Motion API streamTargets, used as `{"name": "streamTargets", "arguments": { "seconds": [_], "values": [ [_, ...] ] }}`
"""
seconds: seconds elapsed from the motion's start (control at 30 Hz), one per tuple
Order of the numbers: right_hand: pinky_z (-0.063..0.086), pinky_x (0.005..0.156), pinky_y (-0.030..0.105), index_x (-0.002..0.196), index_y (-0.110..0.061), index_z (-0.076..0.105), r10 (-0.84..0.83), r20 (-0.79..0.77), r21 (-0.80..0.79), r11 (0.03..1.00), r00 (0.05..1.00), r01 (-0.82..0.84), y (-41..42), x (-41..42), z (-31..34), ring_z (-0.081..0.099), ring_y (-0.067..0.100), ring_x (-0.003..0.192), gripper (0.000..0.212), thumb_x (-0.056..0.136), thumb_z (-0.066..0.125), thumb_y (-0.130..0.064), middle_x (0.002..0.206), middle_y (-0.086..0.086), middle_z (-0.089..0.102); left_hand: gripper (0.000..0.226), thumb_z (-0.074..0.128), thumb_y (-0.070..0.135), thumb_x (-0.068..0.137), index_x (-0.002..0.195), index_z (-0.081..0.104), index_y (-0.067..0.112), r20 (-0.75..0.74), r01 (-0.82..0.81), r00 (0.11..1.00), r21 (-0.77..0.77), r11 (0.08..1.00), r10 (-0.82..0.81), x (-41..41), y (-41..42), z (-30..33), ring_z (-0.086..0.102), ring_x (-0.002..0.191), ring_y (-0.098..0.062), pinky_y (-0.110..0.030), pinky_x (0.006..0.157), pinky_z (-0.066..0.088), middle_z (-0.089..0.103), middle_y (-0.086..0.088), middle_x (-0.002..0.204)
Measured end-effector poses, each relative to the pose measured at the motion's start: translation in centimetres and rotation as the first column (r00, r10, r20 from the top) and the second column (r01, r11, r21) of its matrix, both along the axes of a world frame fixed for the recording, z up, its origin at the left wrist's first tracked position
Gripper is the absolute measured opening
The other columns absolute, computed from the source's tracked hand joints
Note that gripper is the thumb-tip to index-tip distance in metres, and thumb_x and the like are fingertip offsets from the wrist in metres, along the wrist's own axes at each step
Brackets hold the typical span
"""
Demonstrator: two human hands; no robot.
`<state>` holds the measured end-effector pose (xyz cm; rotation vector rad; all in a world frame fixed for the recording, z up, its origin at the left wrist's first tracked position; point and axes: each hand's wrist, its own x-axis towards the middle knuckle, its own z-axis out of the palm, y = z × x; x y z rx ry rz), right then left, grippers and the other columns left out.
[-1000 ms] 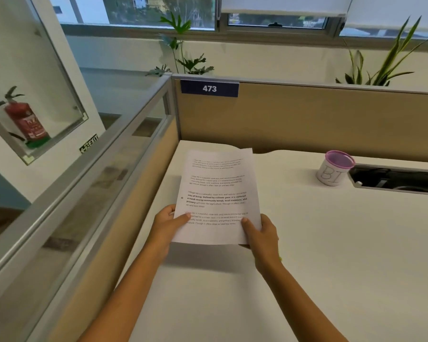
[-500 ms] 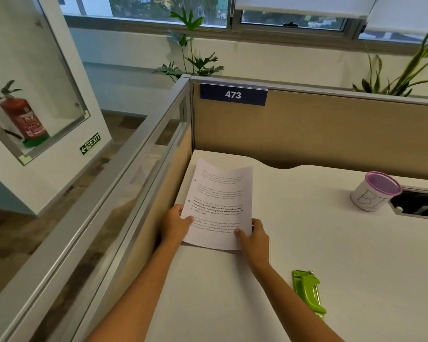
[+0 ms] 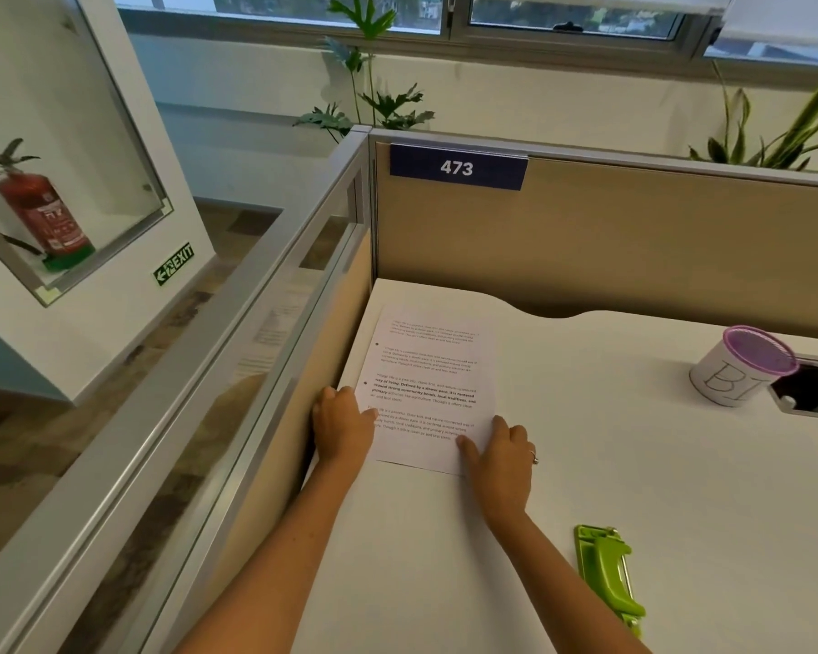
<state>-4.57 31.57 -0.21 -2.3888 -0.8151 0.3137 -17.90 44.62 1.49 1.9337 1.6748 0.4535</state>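
Paper (image 3: 433, 384), aloft a moment ago, now lies flat on the bench (image 3: 633, 464), seemingly placed, left hand (image 3: 343, 429) and right hand (image 3: 501, 453) pressing it, grip slack.

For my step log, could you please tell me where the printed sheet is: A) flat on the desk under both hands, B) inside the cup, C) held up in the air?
A: the sheet lies flat on the desk, the left hand and right hand touching its lower corners.
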Motion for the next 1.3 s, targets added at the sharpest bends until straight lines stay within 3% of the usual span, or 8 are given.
{"name": "streamTargets", "arguments": {
  "seconds": [0.4,0.6,0.8,0.9,1.03,1.2,1.3],
  "values": [
    [0.046,0.085,0.038,0.123,-0.004,0.048,0.016,-0.023,-0.006,1.0,1.0,-0.016,0.0,0.5,0.4,0.046,0.033,0.11,0.053,0.087,0.062,-0.04,0.122,0.017,0.046,0.038,0.064,0.029,0.087,0.11,0.06,0.0,-0.068,-0.007,0.998,0.025,1.0,0.009,-0.1,-0.4,0.4,0.051,0.11,-0.035,-0.043,0.088,0.047,0.053,-0.019,0.12],
    [0.042,0.094,0.042,0.138,-0.001,0.037,0.002,-0.144,0.157,0.987,0.99,0.021,-0.7,1.6,2.3,0.051,0.037,0.117,0.063,0.091,0.058,-0.037,0.134,0.021,0.044,0.041,0.053,0.034,0.092,0.117,0.055,0.001,-0.122,-0.001,0.992,0.085,0.996,0.011,-0.3,-1.4,1.1,0.049,0.112,-0.034,-0.041,0.091,0.043,0.053,-0.017,0.123],
    [0.042,0.073,0.028,0.125,-0.009,0.049,-0.015,-0.107,0.419,0.906,0.994,0.059,-5.9,5.0,4.4,0.053,0.016,0.08,0.038,0.092,0.058,-0.026,0.104,0.011,0.059,0.04,0.048,0.029,0.095,0.13,0.049,0.009,0.009,0.092,0.996,0.112,0.989,-0.094,0.9,-6.5,1.8,0.045,0.118,-0.031,-0.04,0.09,0.045,0.05,-0.012,0.131],
    [0.047,0.066,0.03,0.12,-0.013,0.051,-0.061,-0.109,0.443,0.891,0.992,0.103,-10.4,7.1,4.0,0.056,0.01,0.074,0.031,0.092,0.058,-0.024,0.098,0.008,0.06,0.035,0.049,0.027,0.094,0.125,0.053,0.011,0.122,0.179,0.976,0.024,0.984,-0.18,2.8,-10.7,2.0,0.054,0.11,-0.027,-0.037,0.089,0.048,0.056,-0.01,0.125],
    [0.045,0.069,0.033,0.118,-0.012,0.052,-0.151,-0.133,0.394,0.899,0.98,0.192,-16.8,9.5,2.0,0.057,0.021,0.085,0.028,0.092,0.056,-0.02,0.1,0.009,0.061,0.045,0.05,0.033,0.092,0.132,0.042,0.013,0.192,0.323,0.938,-0.191,0.927,-0.288,6.4,-16.7,2.5,0.056,0.111,-0.025,-0.033,0.092,0.046,0.058,-0.008,0.123],
    [0.042,0.075,0.033,0.116,-0.009,0.054,-0.21,-0.136,0.334,0.911,0.968,0.244,-24.5,10.9,-0.3,0.058,0.024,0.085,0.025,0.092,0.056,-0.013,0.097,0.009,0.06,0.05,0.05,0.036,0.09,0.13,0.038,0.007,0.086,0.401,0.914,-0.344,0.849,-0.397,10.8,-23.0,2.9,0.054,0.113,-0.031,-0.04,0.092,0.048,0.053,-0.013,0.128],
    [0.042,0.076,0.03,0.116,-0.007,0.056,-0.196,-0.096,0.3,0.929,0.976,0.216,-28.3,11.4,-1.1,0.056,0.016,0.079,0.025,0.092,0.055,-0.009,0.093,0.005,0.06,0.05,0.052,0.037,0.089,0.126,0.039,0.006,-0.032,0.379,0.911,-0.325,0.866,-0.411,12.4,-25.5,2.8,0.053,0.115,-0.034,-0.041,0.091,0.047,0.045,-0.014,0.13]
  ]
}}
